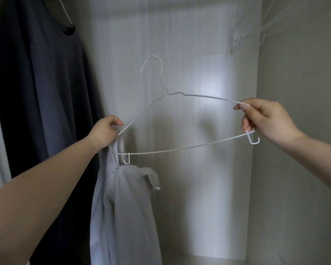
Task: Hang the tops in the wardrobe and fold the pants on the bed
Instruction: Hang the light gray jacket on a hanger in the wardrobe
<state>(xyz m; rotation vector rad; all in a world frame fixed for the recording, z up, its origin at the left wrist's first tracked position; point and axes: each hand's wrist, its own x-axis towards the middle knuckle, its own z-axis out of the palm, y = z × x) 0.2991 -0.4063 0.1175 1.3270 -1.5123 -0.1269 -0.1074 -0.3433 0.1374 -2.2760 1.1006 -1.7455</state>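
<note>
1. A dark blue top (46, 111) hangs at the far left of the wardrobe (199, 169) on a white wire hanger whose hook runs out of the top of the picture.
2. The left hand (103, 132) reaches in from the lower left, its fingers clenched round the collar of a light grey zip-up top (122, 207) and pinching the left end of a white wire hanger (180, 148) together with that fabric.
3. The grey top droops straight down from this hand, in front of the wardrobe's pale back panel and just beside the dark blue top; its zip edge runs along the hanger's left corner, and a drawstring end sticks out on its right side.
4. The hanger is held roughly level in mid-air, hook upward and free of any rail, with 2 small hooks under its bottom bar.
5. The right hand (264, 119) grasps the hanger's right corner, thumb and fingers curled round the wire.
6. More white wire hangers (271, 22) hang at the upper right.
</note>
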